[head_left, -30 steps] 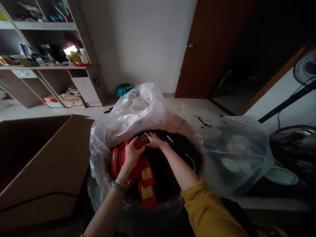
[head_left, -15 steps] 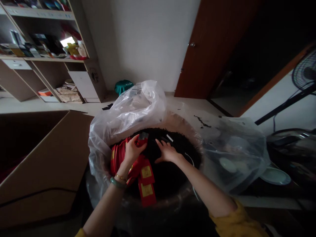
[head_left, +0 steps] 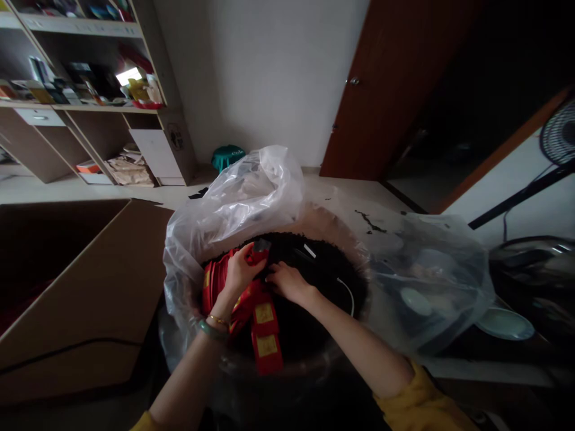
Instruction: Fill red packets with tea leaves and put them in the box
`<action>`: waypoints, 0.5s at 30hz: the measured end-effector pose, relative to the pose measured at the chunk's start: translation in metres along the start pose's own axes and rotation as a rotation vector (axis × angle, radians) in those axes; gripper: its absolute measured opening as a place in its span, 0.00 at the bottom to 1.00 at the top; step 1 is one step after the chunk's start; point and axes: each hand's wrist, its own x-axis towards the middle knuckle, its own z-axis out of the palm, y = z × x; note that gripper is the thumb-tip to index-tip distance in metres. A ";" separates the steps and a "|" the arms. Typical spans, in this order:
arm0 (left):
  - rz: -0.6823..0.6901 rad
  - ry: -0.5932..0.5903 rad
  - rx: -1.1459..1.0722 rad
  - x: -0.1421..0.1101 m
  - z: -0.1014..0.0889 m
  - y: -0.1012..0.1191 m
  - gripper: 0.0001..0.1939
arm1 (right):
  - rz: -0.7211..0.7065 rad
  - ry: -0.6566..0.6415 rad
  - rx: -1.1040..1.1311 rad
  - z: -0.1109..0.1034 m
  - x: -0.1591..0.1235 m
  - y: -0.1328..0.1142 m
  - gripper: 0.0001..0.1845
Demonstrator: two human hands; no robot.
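Note:
A large round tub lined with a clear plastic bag holds dark, loose, crumbly stuff that looks like tea leaves. My left hand is closed on a small red packet with a dark grey upper end, held over the left part of the tub. Close to the packet's right side is my right hand, its fingers curled together; what they hold, if anything, is hidden. Under and beside my left hand lie several red packets, stacked in a row. Two with yellow labels lie nearer me.
On the dark stuff rest a white strip and a thin white curved rim. An open cardboard box stands at left. At right are a clear plastic bag and a fan. Shelves and a door stand behind.
My right hand has moved left to the packet, and its spread fingers have curled in. My left hand keeps its hold on the packet. The view has shifted slightly.

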 end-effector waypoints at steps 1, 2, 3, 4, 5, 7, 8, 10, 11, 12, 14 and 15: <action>0.005 -0.002 0.002 0.000 0.000 -0.001 0.24 | 0.017 0.017 0.028 -0.002 0.000 0.005 0.15; 0.007 -0.006 0.004 0.001 0.001 -0.002 0.24 | 0.040 0.031 0.064 -0.005 0.000 0.010 0.15; 0.008 -0.011 0.007 0.001 0.002 -0.002 0.25 | 0.068 0.044 0.109 -0.009 0.000 0.017 0.15; 0.010 -0.018 0.010 0.001 0.002 -0.003 0.26 | 0.099 0.061 0.166 -0.013 0.000 0.024 0.16; 0.012 -0.026 0.016 0.000 0.004 -0.003 0.26 | 0.127 0.091 0.232 -0.018 -0.001 0.032 0.16; 0.025 -0.041 0.038 0.000 0.006 -0.001 0.27 | 0.165 0.202 0.383 -0.031 -0.005 0.046 0.16; 0.040 -0.051 0.054 -0.001 0.008 0.001 0.27 | 0.171 0.273 0.454 -0.038 -0.008 0.052 0.15; 0.085 -0.077 0.079 -0.002 0.012 0.006 0.25 | 0.166 0.402 0.560 -0.053 -0.015 0.058 0.14; 0.107 -0.091 0.086 -0.002 0.014 0.009 0.24 | 0.153 0.451 0.587 -0.060 -0.018 0.058 0.13; 0.125 -0.108 0.088 -0.003 0.017 0.013 0.24 | 0.134 0.489 0.598 -0.066 -0.021 0.057 0.13; 0.139 -0.134 0.086 -0.003 0.022 0.018 0.25 | 0.095 0.536 0.583 -0.074 -0.024 0.050 0.12; 0.139 -0.142 0.088 -0.003 0.024 0.020 0.25 | 0.079 0.547 0.566 -0.076 -0.024 0.045 0.12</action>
